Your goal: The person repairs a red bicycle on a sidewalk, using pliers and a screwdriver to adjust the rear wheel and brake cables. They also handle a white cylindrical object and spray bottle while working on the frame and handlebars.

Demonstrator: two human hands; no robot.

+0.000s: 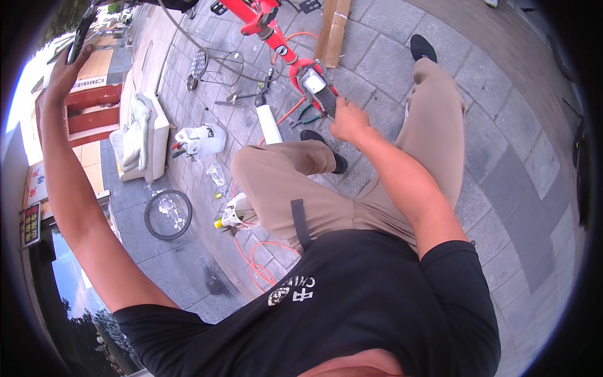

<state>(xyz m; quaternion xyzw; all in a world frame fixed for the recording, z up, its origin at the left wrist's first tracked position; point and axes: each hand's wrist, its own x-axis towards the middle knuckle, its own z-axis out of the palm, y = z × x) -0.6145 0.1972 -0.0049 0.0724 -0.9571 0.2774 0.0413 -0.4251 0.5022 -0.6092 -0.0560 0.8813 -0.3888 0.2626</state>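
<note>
Right hand (349, 119), upper centre, curls closed on a dark piece (325, 99) extending up-left toward a red bicycle frame (276, 41); left hand (66, 72), upper left: grip unclear.

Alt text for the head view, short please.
A person's right hand is on a dark part at the near end of a red bicycle; the left hand is raised to a dark object. Pliers and a black tire lie on the paving.
</note>
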